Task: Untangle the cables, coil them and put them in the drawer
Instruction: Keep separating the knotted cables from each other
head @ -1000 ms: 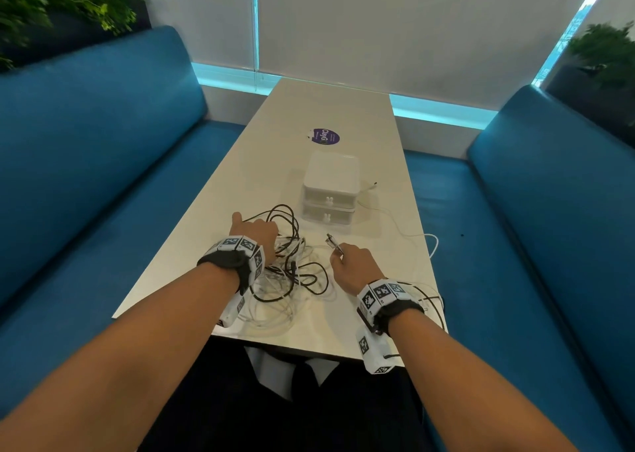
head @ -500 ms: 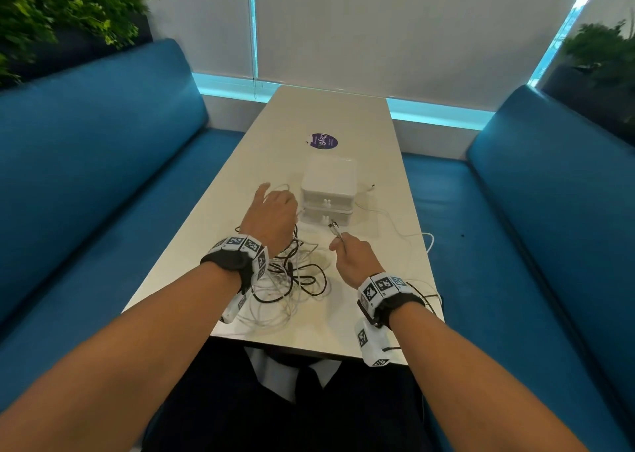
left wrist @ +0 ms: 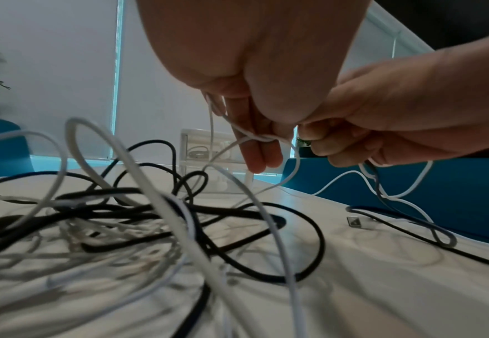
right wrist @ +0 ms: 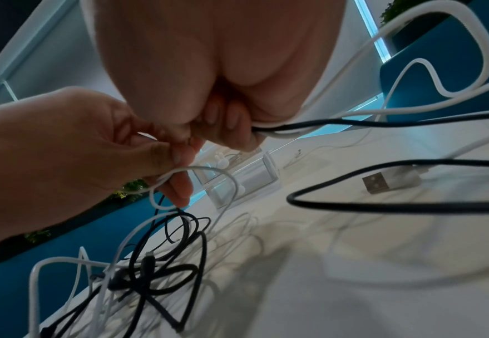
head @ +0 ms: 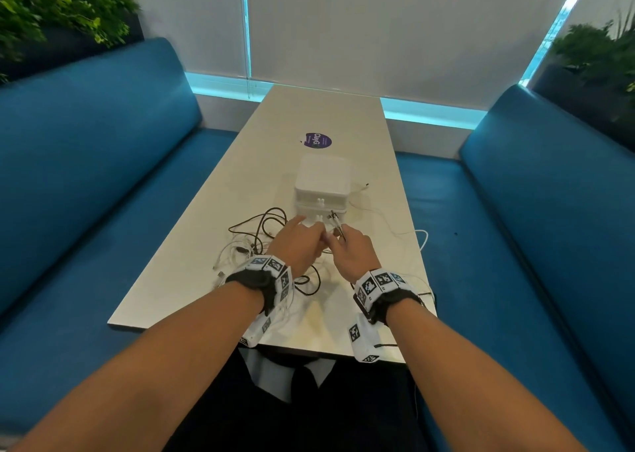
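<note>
A tangle of black and white cables [head: 261, 238] lies on the white table [head: 326, 114] in front of a small white two-drawer unit [head: 323, 180], both drawers closed. My two hands meet just before the unit. My left hand [head: 302, 242] pinches a thin white cable [left wrist: 261, 137] that loops across its fingers [left wrist: 254, 155]. My right hand [head: 343, 243] grips a black and a white cable together [right wrist: 269, 130], and their plugs [head: 335, 221] stick up above its knuckles. The tangle [left wrist: 150, 212] spreads below and to the left of both hands.
A loose USB plug [left wrist: 355, 223] lies on the table by my right hand. More white cable [head: 421, 236] trails to the table's right edge. Blue benches [head: 86, 176] flank the table, a purple sticker [head: 318, 140] lies beyond the unit, and plants stand in the far corners.
My left hand left the tangle, reached forward toward the drawer unit, then swung right to meet my right hand. My right hand moved forward with its cable ends.
</note>
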Available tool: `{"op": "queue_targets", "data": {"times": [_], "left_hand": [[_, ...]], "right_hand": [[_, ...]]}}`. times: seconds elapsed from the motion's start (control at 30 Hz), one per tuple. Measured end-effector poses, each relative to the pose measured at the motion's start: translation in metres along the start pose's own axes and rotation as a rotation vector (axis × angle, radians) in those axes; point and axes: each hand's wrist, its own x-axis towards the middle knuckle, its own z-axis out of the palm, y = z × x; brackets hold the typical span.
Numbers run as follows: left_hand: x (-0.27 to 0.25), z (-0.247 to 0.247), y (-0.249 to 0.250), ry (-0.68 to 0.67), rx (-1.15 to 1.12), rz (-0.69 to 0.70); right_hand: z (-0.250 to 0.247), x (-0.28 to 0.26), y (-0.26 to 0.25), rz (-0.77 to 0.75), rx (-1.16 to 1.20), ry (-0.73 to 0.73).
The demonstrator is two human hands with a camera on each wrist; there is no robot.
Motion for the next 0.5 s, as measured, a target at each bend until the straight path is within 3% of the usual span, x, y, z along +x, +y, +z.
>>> {"op": "queue_targets", "data": {"times": [0.17, 0.37, 0.5], "left_hand": [[-0.002, -0.006, 0.012, -0.108, 0.267, -0.114], [-0.002, 0.001, 0.015, -0.079, 0.155, -0.102], [-0.005, 0.004, 0.017, -0.062, 0.041, -0.192]], "right_hand": [[-0.004, 0.005, 0.006, 0.025, -0.018, 0.008], [-0.011, 0.007, 0.004, 0.109, 0.062, 0.027], [-0.012, 0.006, 0.001, 0.155, 0.060, 0.033]]}}
